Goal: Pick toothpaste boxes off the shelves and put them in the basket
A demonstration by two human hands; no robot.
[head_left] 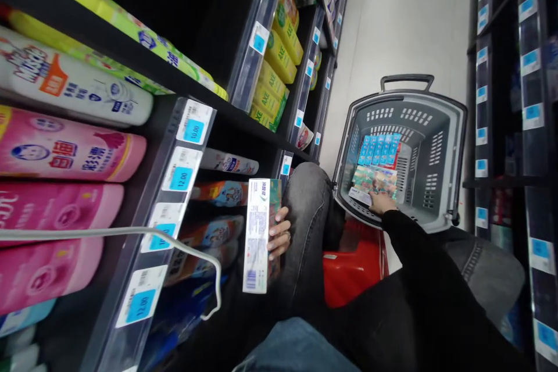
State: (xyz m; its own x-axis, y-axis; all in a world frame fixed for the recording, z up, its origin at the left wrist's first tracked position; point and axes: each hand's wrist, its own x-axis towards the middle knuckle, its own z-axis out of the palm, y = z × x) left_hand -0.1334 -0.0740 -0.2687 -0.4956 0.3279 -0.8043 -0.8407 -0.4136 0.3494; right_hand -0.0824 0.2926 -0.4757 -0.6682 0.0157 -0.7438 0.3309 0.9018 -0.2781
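Observation:
My left hand [279,235] is wrapped around a long white and green toothpaste box [257,238], held upright beside my left knee, its printed white side facing up. My right hand [382,203] reaches over the near rim of a grey shopping basket [436,104]. Its fingers are closed on the near end of another toothpaste box [375,179] with a green patterned face, lying inside; the fingertips are partly hidden. Beyond that box in the basket lies a blue patterned pack [379,150], with a bit of red showing beside it.
Shelves on the left hold pink bottles [65,148], a white Mr Muscle bottle [78,81] and yellow AXE packs [279,58]. A white cable-like strip [183,244] juts out from them. A red object [353,267] stands between my legs. More shelving [532,110] borders the aisle floor [405,17] on the right.

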